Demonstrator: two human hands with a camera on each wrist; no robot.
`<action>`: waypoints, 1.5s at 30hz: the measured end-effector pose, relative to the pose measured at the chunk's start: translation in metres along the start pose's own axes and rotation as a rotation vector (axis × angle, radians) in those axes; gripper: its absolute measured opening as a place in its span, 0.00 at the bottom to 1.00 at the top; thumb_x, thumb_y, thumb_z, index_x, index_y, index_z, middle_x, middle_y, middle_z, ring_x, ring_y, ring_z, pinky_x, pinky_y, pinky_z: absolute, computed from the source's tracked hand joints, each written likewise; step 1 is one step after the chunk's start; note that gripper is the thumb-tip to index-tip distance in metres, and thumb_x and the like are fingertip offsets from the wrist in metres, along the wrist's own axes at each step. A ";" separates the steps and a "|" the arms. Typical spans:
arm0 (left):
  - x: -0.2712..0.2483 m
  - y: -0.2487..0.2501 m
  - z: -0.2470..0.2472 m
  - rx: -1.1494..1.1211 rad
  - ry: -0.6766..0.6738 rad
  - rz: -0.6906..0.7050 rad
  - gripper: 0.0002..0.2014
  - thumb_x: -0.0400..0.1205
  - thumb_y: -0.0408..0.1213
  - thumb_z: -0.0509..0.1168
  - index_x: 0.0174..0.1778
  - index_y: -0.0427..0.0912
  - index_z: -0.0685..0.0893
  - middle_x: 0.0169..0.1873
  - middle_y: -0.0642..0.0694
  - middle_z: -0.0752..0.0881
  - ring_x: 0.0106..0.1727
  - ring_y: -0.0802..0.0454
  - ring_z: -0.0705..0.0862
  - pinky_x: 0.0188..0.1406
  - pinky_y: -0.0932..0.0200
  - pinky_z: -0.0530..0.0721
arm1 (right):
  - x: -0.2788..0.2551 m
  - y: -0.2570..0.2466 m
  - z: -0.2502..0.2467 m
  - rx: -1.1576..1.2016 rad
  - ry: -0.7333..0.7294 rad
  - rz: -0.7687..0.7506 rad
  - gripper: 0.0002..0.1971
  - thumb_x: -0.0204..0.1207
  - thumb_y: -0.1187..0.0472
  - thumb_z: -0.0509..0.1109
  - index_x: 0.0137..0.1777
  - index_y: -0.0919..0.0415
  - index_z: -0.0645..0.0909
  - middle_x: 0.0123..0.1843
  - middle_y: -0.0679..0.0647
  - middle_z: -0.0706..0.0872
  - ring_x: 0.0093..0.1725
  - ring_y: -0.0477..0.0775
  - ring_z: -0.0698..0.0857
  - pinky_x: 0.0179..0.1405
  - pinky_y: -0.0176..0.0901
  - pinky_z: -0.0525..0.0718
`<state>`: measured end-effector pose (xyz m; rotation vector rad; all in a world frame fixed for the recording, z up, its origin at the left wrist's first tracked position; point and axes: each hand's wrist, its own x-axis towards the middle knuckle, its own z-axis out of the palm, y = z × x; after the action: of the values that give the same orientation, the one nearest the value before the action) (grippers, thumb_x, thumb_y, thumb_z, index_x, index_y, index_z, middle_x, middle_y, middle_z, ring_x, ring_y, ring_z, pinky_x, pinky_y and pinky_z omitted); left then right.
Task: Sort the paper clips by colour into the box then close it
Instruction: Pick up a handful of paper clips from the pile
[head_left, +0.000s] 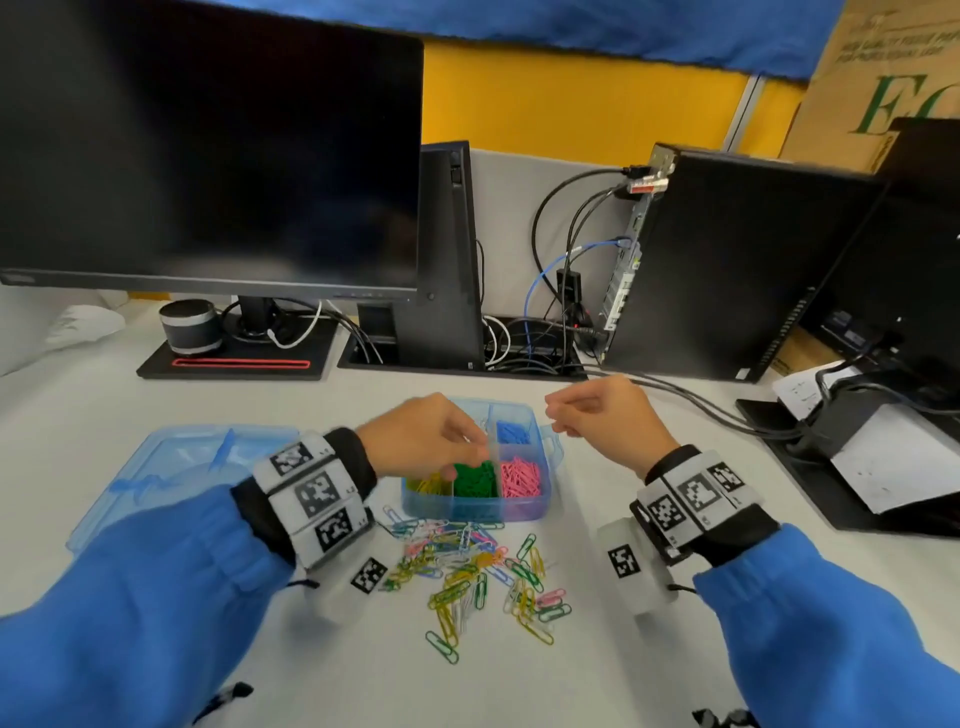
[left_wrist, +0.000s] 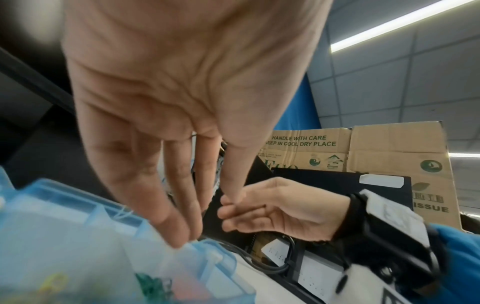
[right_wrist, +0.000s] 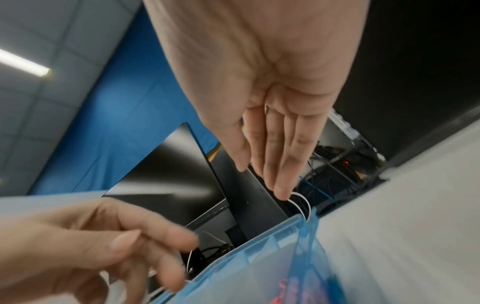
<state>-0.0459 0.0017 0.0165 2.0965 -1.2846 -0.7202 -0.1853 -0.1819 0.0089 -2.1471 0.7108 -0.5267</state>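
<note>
A translucent blue box (head_left: 467, 508) stands open mid-desk. It holds yellow clips (head_left: 428, 486), green clips (head_left: 475, 478) and pink clips (head_left: 522, 475) in front, and blue clips (head_left: 511, 431) at the rear right. My left hand (head_left: 470, 441) hangs over the box with fingers pointing down at a rear compartment (left_wrist: 78, 226); I see no clip between them. My right hand (head_left: 556, 415) hovers just right of the box, fingers relaxed and holding nothing. A loose pile of mixed clips (head_left: 478, 577) lies in front of the box. Its lid (head_left: 171, 467) lies flat to the left.
A dark monitor (head_left: 208, 145) on a black stand with a small speaker (head_left: 189, 327) fills the back left. A black computer tower (head_left: 727, 260) and its cables (head_left: 701, 410) stand at the back right. A second stand with papers (head_left: 883, 457) sits at the right.
</note>
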 end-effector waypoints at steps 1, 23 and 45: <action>-0.006 -0.003 -0.006 0.059 -0.022 -0.002 0.15 0.80 0.45 0.70 0.60 0.43 0.87 0.48 0.45 0.91 0.36 0.55 0.87 0.25 0.69 0.78 | -0.007 -0.003 -0.004 -0.077 -0.035 -0.055 0.05 0.75 0.65 0.73 0.48 0.62 0.89 0.39 0.54 0.91 0.38 0.50 0.90 0.45 0.42 0.89; -0.055 -0.032 0.033 0.646 -0.175 -0.110 0.29 0.75 0.47 0.74 0.72 0.50 0.75 0.61 0.50 0.80 0.59 0.48 0.81 0.53 0.58 0.79 | -0.097 0.003 0.032 -0.661 -0.569 -0.180 0.21 0.70 0.51 0.77 0.62 0.58 0.82 0.52 0.51 0.81 0.36 0.40 0.73 0.45 0.37 0.78; -0.054 -0.019 0.039 0.137 -0.075 -0.003 0.18 0.74 0.28 0.75 0.60 0.39 0.86 0.50 0.46 0.89 0.45 0.57 0.87 0.46 0.69 0.84 | -0.076 -0.020 0.071 -0.691 -0.517 -0.442 0.08 0.76 0.60 0.71 0.53 0.61 0.86 0.46 0.58 0.87 0.45 0.55 0.83 0.39 0.40 0.73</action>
<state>-0.0830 0.0498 -0.0158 2.1983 -1.4072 -0.7369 -0.1952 -0.0833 -0.0277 -2.9449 0.1136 0.1039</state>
